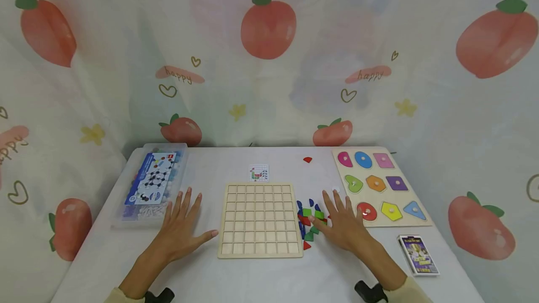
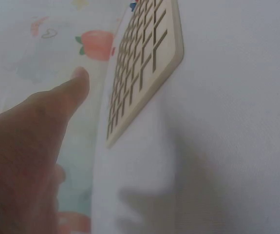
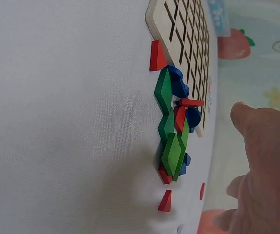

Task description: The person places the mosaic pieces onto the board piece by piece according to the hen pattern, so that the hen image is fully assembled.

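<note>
A wooden grid board (image 1: 261,221) with square recesses lies flat in the middle of the table. To its left is my left hand (image 1: 178,235), fingers spread and holding nothing, its thumb pointing at the board's edge. My right hand (image 1: 343,226) is spread too, at the right of a pile of small coloured blocks (image 3: 172,153) in blue, red and green, and its thumb overlaps the pile in the head view. The pile sits against the board's right side. Behind the board lies a small pattern card (image 1: 258,172), and a lone red block (image 1: 308,159) is farther back.
At the left stands a clear plastic box (image 1: 178,167) with a molecule picture on its lid. A shape puzzle board (image 1: 341,167) with knobbed pieces lies at the right, and a boxed card deck (image 1: 418,255) in front of it. A printed cloth (image 1: 269,106) hangs behind.
</note>
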Tool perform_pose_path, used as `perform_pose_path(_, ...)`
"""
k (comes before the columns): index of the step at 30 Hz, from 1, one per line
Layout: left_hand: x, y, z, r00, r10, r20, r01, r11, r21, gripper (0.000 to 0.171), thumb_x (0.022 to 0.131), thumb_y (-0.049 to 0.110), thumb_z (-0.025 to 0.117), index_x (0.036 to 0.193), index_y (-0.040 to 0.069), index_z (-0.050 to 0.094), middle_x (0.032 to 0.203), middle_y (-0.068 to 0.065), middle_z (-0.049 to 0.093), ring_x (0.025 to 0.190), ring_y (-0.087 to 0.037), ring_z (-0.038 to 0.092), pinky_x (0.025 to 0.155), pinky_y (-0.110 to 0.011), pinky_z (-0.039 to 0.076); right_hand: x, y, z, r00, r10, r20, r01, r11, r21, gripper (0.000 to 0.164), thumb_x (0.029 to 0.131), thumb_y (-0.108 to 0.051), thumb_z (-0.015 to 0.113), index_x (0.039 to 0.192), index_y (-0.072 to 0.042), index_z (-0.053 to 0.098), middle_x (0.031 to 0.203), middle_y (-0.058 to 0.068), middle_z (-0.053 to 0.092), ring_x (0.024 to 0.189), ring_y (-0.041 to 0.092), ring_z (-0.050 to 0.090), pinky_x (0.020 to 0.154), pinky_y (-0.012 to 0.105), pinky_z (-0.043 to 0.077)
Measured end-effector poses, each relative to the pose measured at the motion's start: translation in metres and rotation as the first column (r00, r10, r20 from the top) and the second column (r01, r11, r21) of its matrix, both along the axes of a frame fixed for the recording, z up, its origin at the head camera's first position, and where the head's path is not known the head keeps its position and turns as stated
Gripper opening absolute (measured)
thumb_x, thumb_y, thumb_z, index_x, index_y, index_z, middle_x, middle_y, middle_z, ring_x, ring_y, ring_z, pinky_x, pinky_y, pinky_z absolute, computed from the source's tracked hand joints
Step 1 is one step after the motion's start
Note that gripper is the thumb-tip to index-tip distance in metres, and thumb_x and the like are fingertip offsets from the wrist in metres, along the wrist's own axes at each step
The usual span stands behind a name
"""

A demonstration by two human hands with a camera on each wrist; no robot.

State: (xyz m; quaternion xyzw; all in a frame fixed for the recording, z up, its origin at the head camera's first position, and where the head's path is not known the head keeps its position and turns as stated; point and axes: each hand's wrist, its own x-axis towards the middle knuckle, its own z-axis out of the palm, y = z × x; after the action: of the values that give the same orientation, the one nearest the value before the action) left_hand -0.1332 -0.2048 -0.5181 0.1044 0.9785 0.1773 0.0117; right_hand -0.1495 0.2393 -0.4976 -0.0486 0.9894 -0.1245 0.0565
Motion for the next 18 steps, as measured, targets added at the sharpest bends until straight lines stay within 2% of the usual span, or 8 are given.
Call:
perform_pose_path(9, 0.001, 0.002, -0.002, 1.000, -0.021, -0.003, 0.021, 0.999, 0.027, 0.115, 0.089, 0.077, 0.063, 0.168, 0.004, 0.022, 0.177, -0.022, 0.003, 0.162, -0.048, 0.000, 0.128, -0.069, 0.006, -0.008, 0.003, -0.001, 1.000, -0.014, 0.017, 0.014, 1.000, -0.022, 0.093, 0.100, -0.059, 0.061, 0.167, -0.006, 0.025, 0.169, 0.030, 0.026, 0.154, 0.059, 0.022, 0.116, 0.084, 0.017)
perform_pose_path(14, -0.001, 0.006, -0.005, 0.999, -0.045, -0.014, 0.045, 0.999, 0.030, 0.110, 0.093, 0.074, 0.062, 0.167, 0.003, 0.023, 0.176, -0.022, 0.006, 0.162, -0.048, 0.004, 0.128, -0.067, 0.013, -0.020, 0.009, -0.001, 1.000, -0.010, -0.015, 0.009, 0.998, -0.058, 0.085, 0.101, -0.041, 0.068, 0.164, 0.000, 0.030, 0.165, 0.032, 0.034, 0.153, 0.054, 0.029, 0.117, 0.080, 0.022)
perform_pose_path(18, -0.002, 0.010, -0.006, 0.998, -0.064, -0.016, 0.065, 0.997, 0.049, 0.105, 0.095, 0.070, 0.063, 0.167, 0.003, 0.025, 0.176, -0.023, 0.009, 0.161, -0.049, 0.008, 0.128, -0.065, 0.018, -0.033, 0.016, 0.000, 0.997, 0.005, -0.076, -0.012, 0.995, -0.099, 0.075, 0.100, -0.026, 0.072, 0.160, 0.003, 0.038, 0.159, 0.031, 0.044, 0.149, 0.051, 0.039, 0.115, 0.074, 0.035)
